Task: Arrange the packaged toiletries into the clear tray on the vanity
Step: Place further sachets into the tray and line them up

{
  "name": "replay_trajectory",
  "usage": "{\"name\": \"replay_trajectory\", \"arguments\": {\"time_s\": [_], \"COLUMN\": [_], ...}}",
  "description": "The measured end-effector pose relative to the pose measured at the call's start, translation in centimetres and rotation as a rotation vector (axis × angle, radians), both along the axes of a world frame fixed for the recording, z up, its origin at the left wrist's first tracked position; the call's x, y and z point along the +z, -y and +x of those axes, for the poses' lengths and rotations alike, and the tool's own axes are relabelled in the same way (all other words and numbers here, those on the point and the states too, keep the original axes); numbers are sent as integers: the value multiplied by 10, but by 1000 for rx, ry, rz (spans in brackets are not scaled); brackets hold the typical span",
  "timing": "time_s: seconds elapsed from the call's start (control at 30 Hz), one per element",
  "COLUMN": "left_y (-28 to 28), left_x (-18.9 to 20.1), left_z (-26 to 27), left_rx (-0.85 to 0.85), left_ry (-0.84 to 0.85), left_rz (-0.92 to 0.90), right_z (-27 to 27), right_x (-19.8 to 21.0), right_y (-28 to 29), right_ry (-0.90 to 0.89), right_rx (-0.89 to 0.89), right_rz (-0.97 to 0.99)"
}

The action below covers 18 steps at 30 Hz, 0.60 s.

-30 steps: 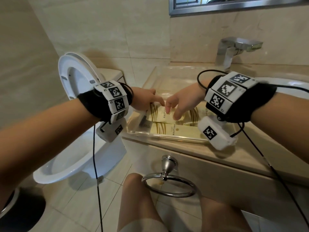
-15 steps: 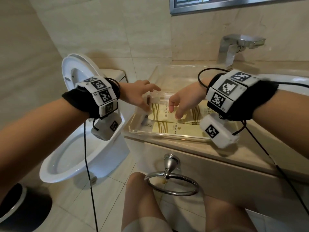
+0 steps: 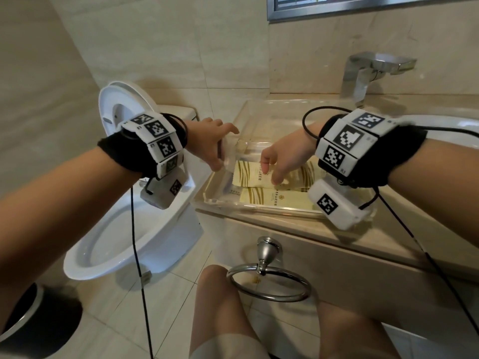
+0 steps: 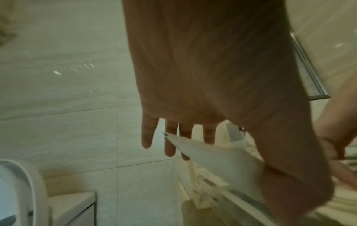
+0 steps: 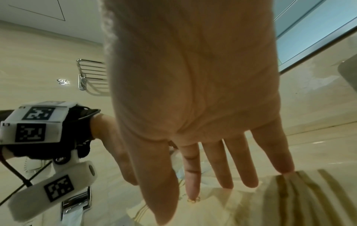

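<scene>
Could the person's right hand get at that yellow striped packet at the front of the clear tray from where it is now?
Probably yes. The right hand hovers open just above the packets, and the front packet lies flat, uncovered, in the open-topped tray. The left hand, holding a clear packet, stays to the side.

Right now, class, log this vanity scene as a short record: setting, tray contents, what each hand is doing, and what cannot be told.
Setting: beige vanity top beside a toilet, with a faucet behind.
Tray: clear tray at the vanity's front edge.
Contents: two cream, gold-striped packets lying flat inside.
Left hand: holds a pale packet over the tray's left end.
Right hand: fingers straight, fingertips on the farther striped packet.
Cannot tell: the print on the packets.
</scene>
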<state>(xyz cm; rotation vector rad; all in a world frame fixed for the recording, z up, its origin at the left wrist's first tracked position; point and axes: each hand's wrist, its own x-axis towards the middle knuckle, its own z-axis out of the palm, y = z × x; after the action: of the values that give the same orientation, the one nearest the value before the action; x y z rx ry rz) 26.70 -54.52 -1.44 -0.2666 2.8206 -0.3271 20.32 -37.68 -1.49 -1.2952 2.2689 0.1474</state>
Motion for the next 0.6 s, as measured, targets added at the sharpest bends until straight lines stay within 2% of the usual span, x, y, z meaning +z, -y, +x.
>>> {"name": "replay_trajectory", "arguments": {"time_s": [0.3, 0.43, 0.6], "left_y": [-5, -6, -17], "left_x": [11, 13, 6], "left_z": [6, 8, 14], "left_rx": [44, 43, -30], "left_ry": [18, 14, 85], "left_rz": [181, 240, 359], "right_z": [0, 0, -5], "right_x": [-1, 2, 10], "right_y": [2, 5, 8], "right_ry": [-9, -78, -140], "right_rx": [-6, 20, 33], "right_rz": [25, 3, -11]}}
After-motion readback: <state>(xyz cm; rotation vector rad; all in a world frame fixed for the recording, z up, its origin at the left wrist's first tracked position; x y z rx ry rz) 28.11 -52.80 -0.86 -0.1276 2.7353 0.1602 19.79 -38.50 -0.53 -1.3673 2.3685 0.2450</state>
